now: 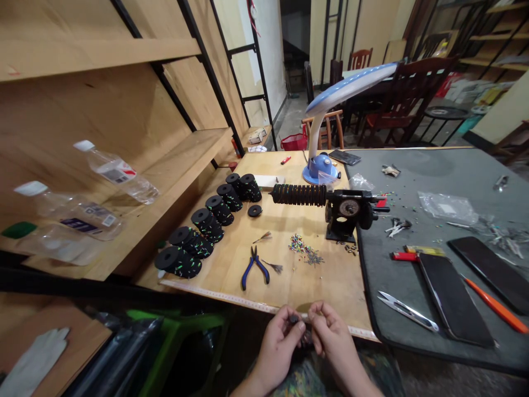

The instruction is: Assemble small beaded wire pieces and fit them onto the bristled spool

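Left hand [278, 341] pinches a small dark piece [293, 319]; right hand [330, 333] closes fingertips beside it, just below the table edge [256, 302]. Best keep both pinches tight and close.

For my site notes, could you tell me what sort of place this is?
Probably a small home craft workshop: a wooden bench carries black spools, a hand-crank winder and blue pliers; dining chairs stand behind.

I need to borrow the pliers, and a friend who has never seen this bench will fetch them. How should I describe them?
Start at the wooden tabletop, left of the grey mat. Between the row of black spools and the little heap of coloured beads lie the pliers, jaws pointing away. Their blue handles set them apart from the silver snips on the mat.
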